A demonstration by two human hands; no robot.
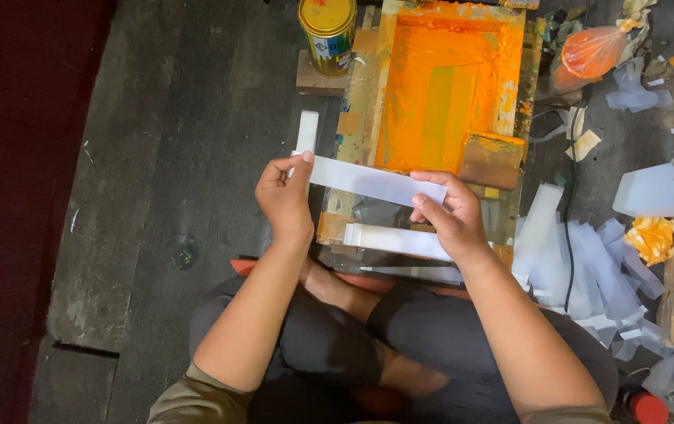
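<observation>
Two hands, left hand (pixel 283 196) and right hand (pixel 448 215), fingers pinched on one white strip (pixel 376 181) (ends only).

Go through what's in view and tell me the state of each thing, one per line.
White strip: held flat between both hands.
Left hand: pinching one strip end.
Right hand: gripping the other end.
Printing frame: coated in orange ink.
Can: upright, lid on.
Strip pile: loose, overlapping on the floor.

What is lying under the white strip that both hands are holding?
Under the white strip, another white strip lies on a paint-stained board. The part beneath the right hand is covered.
</observation>
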